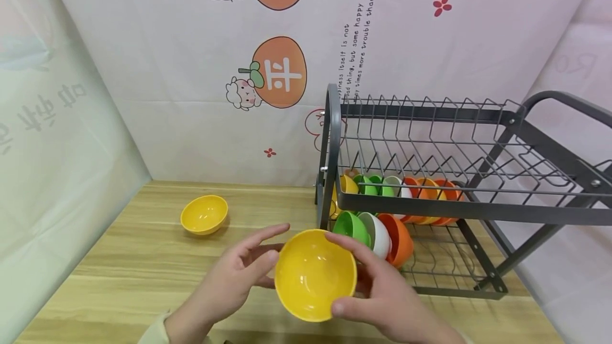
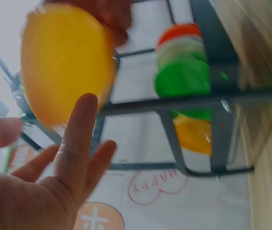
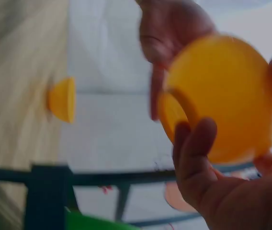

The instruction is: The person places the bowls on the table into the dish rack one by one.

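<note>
My right hand holds a yellow bowl above the table's front, thumb and fingers at its rim and side. The bowl's hollow faces the head camera; in the right wrist view its rounded underside shows. Just left of it is my left hand, its fingers extended and loosely spread. In the left wrist view those fingers reach toward the bowl, and whether they touch it I cannot tell. A second yellow bowl sits upright on the table, farther back on the left.
On the right stands a dark two-tier dish rack. Its lower tier holds several tilted bowls, among them a green bowl and an orange bowl in front. A printed cloth hangs behind the wooden table.
</note>
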`<state>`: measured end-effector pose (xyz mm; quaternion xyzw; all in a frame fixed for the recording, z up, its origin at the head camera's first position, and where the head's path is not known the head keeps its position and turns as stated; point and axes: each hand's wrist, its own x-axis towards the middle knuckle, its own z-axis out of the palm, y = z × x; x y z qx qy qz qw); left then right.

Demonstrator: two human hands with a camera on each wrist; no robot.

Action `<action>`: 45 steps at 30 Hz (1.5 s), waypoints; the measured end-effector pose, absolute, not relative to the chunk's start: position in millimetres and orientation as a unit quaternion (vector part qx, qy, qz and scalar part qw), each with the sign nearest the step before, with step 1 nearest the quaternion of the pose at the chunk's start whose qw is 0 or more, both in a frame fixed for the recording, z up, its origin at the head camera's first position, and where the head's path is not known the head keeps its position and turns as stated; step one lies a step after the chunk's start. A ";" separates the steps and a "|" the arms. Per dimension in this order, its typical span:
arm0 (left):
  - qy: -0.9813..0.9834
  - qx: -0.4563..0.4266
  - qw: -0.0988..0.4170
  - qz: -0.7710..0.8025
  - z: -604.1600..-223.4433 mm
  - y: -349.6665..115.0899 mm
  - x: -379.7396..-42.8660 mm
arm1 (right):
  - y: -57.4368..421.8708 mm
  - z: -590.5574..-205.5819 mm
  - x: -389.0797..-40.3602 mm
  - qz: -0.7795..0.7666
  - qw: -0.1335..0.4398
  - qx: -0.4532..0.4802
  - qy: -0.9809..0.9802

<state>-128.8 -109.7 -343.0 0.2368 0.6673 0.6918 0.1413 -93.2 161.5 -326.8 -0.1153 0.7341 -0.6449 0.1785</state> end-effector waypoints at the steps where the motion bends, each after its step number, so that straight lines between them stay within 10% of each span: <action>1: 0.680 0.247 0.117 0.681 -347.0 -107.7 -131.6 | 169.8 -323.4 -92.3 -0.630 0.179 -0.118 0.746; 16: 0.763 0.473 -0.256 0.358 -395.7 -59.7 -175.1 | 285.8 -309.7 -82.2 -0.372 0.023 -0.095 0.923; 27: 0.748 0.464 -0.226 0.418 -407.8 -46.4 -178.2 | 313.6 -320.3 -102.2 -0.167 -0.046 -0.009 0.985; 34: 0.745 0.470 -0.299 0.367 -413.7 -42.0 -183.2 | 300.4 -346.6 -118.8 -0.129 -0.098 -0.022 0.987; 45: 0.751 0.458 -0.348 0.324 -416.9 -40.2 -185.5 | 287.3 -363.4 -139.5 -0.143 -0.050 -0.040 0.988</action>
